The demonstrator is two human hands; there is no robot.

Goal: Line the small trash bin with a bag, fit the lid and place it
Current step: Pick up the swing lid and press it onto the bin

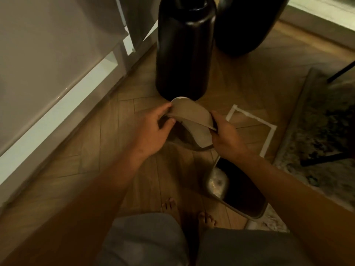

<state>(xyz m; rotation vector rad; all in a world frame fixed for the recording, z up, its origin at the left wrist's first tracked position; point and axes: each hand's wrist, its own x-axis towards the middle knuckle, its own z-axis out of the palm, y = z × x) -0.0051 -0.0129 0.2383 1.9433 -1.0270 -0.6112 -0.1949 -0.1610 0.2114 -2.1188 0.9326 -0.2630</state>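
Both arms reached up-frame, left hand (pixel 153 129) and right hand (pixel 226 137) each with a closed grip pinching opposite edges of the beige lid (pixel 194 120). The lid was tilted, long axis running upper left to lower right, mid-frame. The bin (pixel 238 191) sat at lower right.

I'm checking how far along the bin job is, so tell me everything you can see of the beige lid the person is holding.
The lid is a beige, rounded-rectangular piece that looks like matte plastic, with a thin raised rim and a paler underside edge showing at its far end. It is held tilted above the wooden floor, not on the bin, which lies nearer the person with its dark opening showing. The left hand pinches its far-left edge; the right hand grips its right edge. Whether anything dark hangs beneath it is unclear.
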